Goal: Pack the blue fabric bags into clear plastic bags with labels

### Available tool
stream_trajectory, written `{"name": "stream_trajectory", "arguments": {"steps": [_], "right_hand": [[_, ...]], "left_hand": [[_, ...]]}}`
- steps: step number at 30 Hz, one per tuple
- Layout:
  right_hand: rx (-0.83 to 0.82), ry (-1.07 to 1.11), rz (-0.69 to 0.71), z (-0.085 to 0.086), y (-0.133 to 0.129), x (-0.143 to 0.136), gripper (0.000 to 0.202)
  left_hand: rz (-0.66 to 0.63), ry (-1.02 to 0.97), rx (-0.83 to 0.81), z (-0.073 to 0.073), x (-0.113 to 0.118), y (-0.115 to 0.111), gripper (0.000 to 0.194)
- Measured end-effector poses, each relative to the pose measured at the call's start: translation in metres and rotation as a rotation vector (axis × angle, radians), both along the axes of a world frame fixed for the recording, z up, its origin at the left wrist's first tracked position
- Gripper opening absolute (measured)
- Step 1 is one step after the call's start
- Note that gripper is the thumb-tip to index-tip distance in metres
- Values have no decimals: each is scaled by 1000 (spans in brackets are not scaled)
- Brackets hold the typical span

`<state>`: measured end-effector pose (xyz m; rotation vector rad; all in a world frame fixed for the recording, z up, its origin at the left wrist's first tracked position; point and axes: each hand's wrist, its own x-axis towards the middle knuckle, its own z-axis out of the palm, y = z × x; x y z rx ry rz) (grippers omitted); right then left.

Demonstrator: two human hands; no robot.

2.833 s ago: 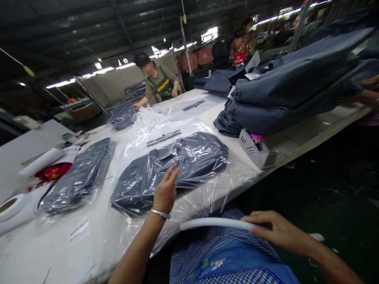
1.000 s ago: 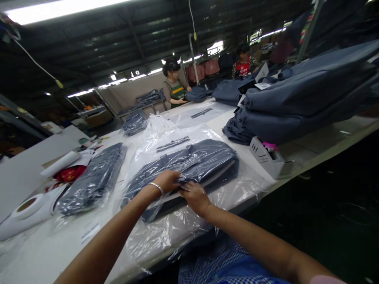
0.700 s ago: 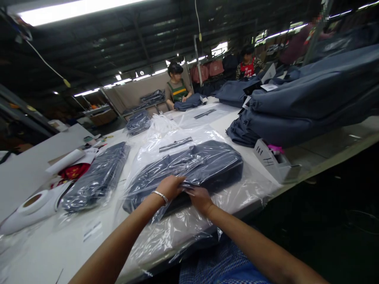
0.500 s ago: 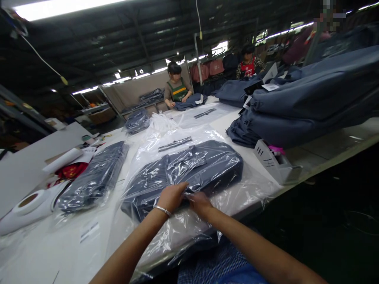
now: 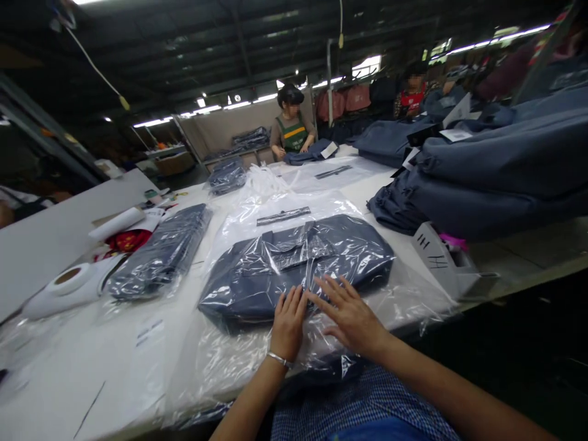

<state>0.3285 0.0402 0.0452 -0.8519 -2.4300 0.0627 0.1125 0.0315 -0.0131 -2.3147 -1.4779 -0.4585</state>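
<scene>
A dark blue bag [image 5: 239, 269] lies inside a clear plastic sleeve [image 5: 229, 361] on the white table. My left hand [image 5: 289, 321] rests flat on the plastic at the bag's near edge, its fingers stretched out. Just to its right, my right hand [image 5: 351, 312] touches the same edge with its fingers spread. Neither hand holds anything. A black strip [image 5: 283, 215] shows on the clear plastic beyond the bag.
Another wrapped bag [image 5: 163, 251] lies to the left, near a white roll [image 5: 71, 280]. Dark blue bags [image 5: 496, 177] are piled at the right behind a marked white box [image 5: 436, 257]. A person [image 5: 293, 128] works across the table [image 5: 114, 361]; another is farther back.
Both hands have opened from a closed hold at the bag's near edge and now lie flat there, fingers extended. The view has shifted slightly left.
</scene>
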Motion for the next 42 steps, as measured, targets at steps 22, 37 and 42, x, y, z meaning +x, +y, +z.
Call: {"name": "stream_trajectory", "arguments": {"steps": [22,37,42], "right_hand": [[94,49,-74,36,59,32,30],[123,-249,-305,-14,109,68,54],[104,-294,-216,-38,116,106,73]], "left_hand": [[-17,35,-6,22,-87,-93,58],[162,4,-45,98,-140,27,50],[148,-39,-27,47,-160,7,56]]}}
